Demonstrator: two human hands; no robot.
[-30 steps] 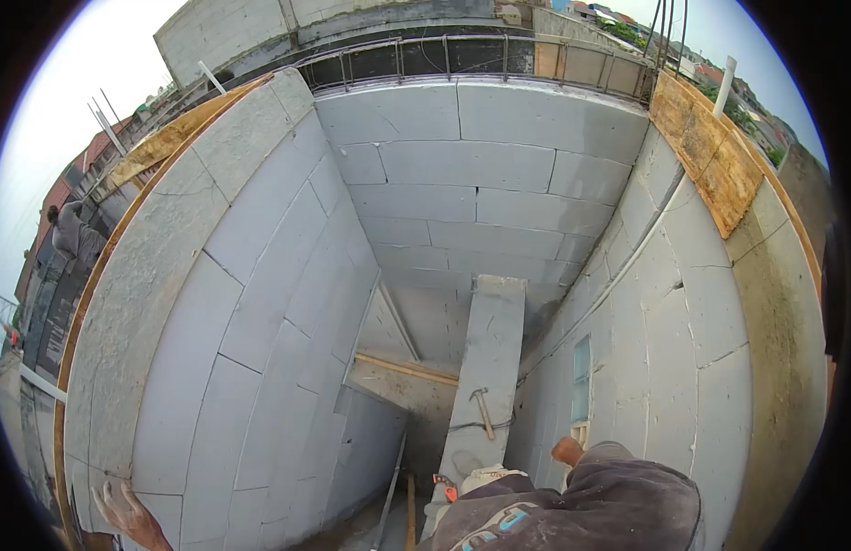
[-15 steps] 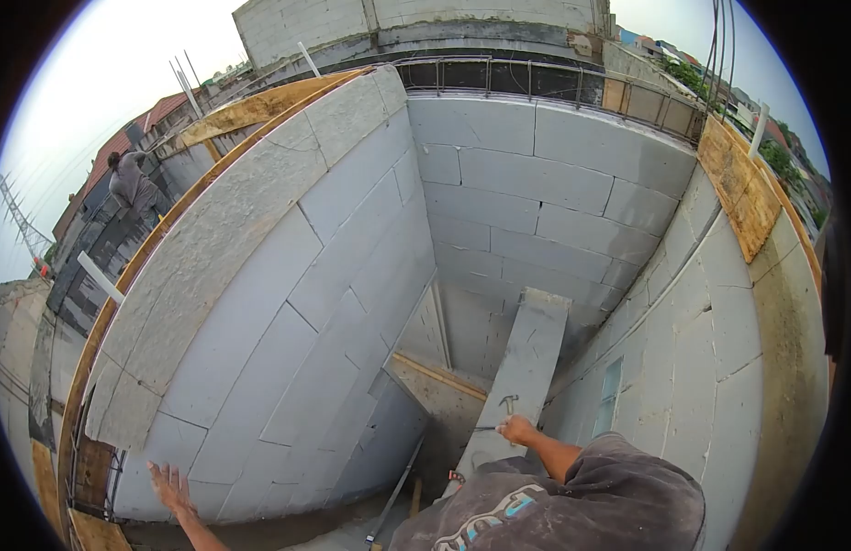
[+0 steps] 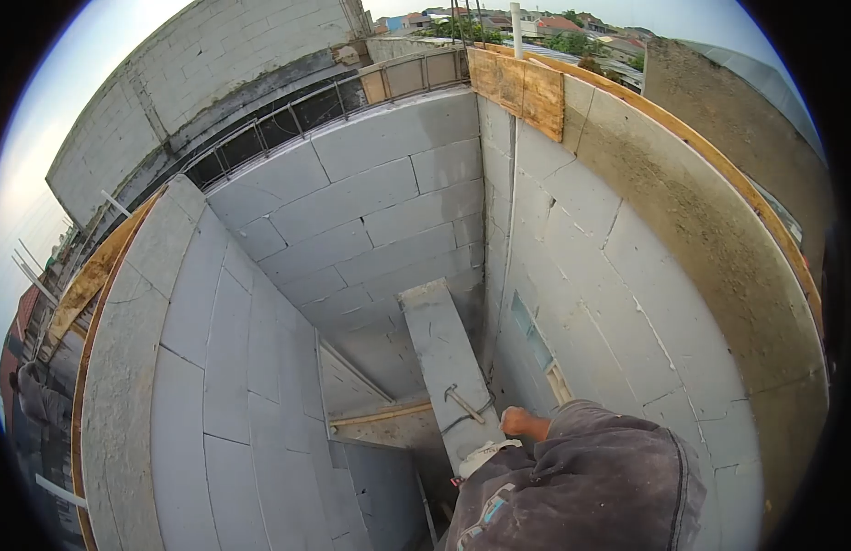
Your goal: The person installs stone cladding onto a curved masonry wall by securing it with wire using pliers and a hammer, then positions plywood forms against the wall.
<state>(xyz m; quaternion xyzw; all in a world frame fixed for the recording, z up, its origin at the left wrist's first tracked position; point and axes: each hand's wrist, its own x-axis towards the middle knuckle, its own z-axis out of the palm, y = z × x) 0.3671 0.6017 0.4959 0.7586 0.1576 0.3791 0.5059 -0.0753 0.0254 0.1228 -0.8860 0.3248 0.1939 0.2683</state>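
Observation:
My right hand (image 3: 515, 422) is curled closed beside the right edge of a narrow grey plank (image 3: 435, 331). Whatever its fingers may hold is hidden. Just left of it, a claw hammer (image 3: 464, 404) lies on the plank, apart from the hand. A thin dark bent bar or cord (image 3: 462, 421) runs by the hammer's handle. Nearer to me, a pale crumpled bag or cloth (image 3: 485, 455) rests on the plank against my shirt. My left hand is out of the picture.
Tall light block walls rise at the left (image 3: 233, 367), back (image 3: 352, 202) and right (image 3: 618, 303). Wooden formwork boards (image 3: 526, 87) edge the right wall's top. Below the plank is a deep drop. Another person (image 3: 42, 395) stands beyond the left wall.
The view has turned right. My right hand has let go of the hammer, which now lies on the plank. My left hand, open by the left wall before, has left the view.

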